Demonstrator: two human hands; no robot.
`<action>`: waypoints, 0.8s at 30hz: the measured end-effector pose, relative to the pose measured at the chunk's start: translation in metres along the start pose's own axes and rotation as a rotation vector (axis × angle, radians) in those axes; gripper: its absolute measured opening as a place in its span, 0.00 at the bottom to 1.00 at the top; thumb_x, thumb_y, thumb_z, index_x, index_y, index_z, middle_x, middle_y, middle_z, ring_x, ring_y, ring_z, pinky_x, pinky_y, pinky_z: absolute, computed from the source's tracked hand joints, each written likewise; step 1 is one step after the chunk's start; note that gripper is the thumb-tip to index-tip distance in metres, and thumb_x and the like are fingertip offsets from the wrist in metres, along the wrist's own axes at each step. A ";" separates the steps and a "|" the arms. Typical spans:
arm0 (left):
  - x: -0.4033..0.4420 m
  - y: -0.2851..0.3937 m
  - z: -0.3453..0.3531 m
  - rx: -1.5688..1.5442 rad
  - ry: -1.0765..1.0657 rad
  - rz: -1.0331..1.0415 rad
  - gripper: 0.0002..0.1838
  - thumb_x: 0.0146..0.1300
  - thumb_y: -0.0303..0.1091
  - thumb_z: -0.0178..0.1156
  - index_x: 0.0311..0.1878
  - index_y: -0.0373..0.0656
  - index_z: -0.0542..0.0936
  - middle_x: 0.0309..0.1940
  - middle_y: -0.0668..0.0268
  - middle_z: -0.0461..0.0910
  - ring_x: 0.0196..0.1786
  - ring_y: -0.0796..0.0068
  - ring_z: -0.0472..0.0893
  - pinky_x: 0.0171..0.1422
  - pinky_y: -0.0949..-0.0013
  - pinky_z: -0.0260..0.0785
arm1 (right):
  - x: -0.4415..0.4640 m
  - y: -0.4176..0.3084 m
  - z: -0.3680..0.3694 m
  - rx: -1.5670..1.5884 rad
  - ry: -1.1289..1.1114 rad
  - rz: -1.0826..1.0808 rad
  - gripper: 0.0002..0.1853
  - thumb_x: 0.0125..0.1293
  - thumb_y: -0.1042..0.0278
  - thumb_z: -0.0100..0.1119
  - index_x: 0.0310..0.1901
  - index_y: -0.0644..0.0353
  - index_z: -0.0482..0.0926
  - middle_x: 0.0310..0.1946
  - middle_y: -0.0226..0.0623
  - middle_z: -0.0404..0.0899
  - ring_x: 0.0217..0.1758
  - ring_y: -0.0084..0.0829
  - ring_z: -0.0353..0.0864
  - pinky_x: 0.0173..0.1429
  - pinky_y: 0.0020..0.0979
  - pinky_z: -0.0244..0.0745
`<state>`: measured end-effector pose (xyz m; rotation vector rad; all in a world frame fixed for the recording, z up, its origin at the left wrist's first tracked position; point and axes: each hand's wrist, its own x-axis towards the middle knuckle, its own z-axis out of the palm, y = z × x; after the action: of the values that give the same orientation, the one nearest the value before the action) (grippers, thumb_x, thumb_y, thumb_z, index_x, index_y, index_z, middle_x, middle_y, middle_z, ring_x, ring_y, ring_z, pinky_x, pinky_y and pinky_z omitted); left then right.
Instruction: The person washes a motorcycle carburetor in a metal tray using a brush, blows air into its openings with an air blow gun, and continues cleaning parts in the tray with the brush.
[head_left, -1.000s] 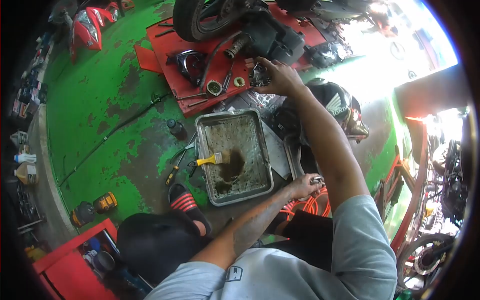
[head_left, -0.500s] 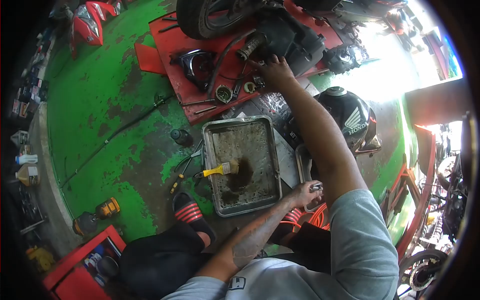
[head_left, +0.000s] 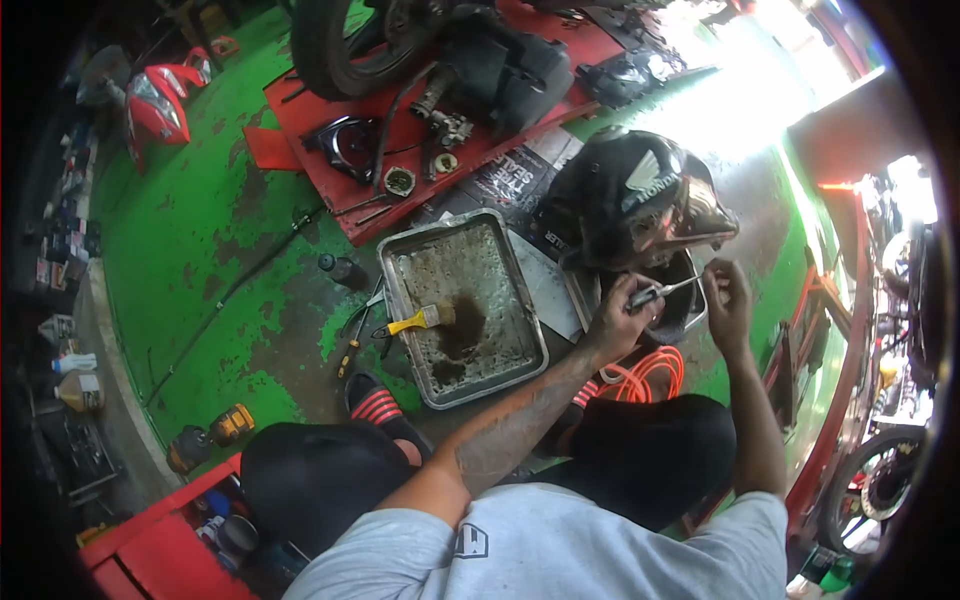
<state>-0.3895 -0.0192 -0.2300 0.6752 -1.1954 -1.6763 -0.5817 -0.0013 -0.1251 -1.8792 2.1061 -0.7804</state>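
My left hand (head_left: 618,322) is closed round a small metal part (head_left: 650,296) with a dark body and a thin, pale shaft pointing right. My right hand (head_left: 732,305) is closed in a pinch at the shaft's far end; what exactly lies between its fingertips is too small to make out. Both hands are over a dark container (head_left: 683,318), just in front of a black Honda fuel tank (head_left: 625,190). To their left a metal tray (head_left: 490,385) with dark, wet stains holds a yellow-handled brush (head_left: 408,322).
A red platform (head_left: 500,158) at the back bears a wheel (head_left: 330,60) and removed motorcycle parts. An orange hose (head_left: 640,378) lies coiled by my foot. A dark bottle (head_left: 343,270), pliers and a screwdriver (head_left: 349,357) are left of the tray, with a drill (head_left: 212,437) farther left.
My right hand has come back from the parts on the red platform to meet my left hand. My left hand has risen, still holding the metal part. The view has shifted right.
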 end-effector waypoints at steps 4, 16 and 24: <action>-0.007 0.021 0.019 -0.267 -0.038 -0.052 0.13 0.75 0.32 0.67 0.59 0.43 0.83 0.48 0.68 0.85 0.49 0.80 0.83 0.50 0.71 0.77 | -0.076 0.015 0.007 0.715 0.017 0.164 0.30 0.82 0.65 0.54 0.80 0.54 0.57 0.60 0.36 0.80 0.62 0.29 0.80 0.71 0.35 0.72; -0.011 0.006 -0.015 -0.415 0.160 -0.115 0.14 0.76 0.36 0.66 0.61 0.45 0.83 0.45 0.73 0.85 0.44 0.82 0.80 0.51 0.76 0.72 | -0.123 0.041 0.116 1.258 -0.504 0.380 0.24 0.80 0.49 0.60 0.63 0.61 0.80 0.42 0.28 0.84 0.45 0.22 0.80 0.50 0.31 0.77; -0.048 -0.052 -0.029 0.091 -0.127 -0.661 0.16 0.74 0.35 0.68 0.60 0.43 0.82 0.43 0.70 0.86 0.43 0.80 0.83 0.48 0.70 0.79 | -0.211 0.078 0.121 0.910 -0.329 0.421 0.22 0.74 0.59 0.61 0.63 0.63 0.80 0.44 0.37 0.86 0.48 0.24 0.82 0.55 0.32 0.77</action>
<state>-0.3653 0.0167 -0.2928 1.1212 -1.2166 -2.2406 -0.5552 0.1774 -0.3056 -0.9607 1.4630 -0.9958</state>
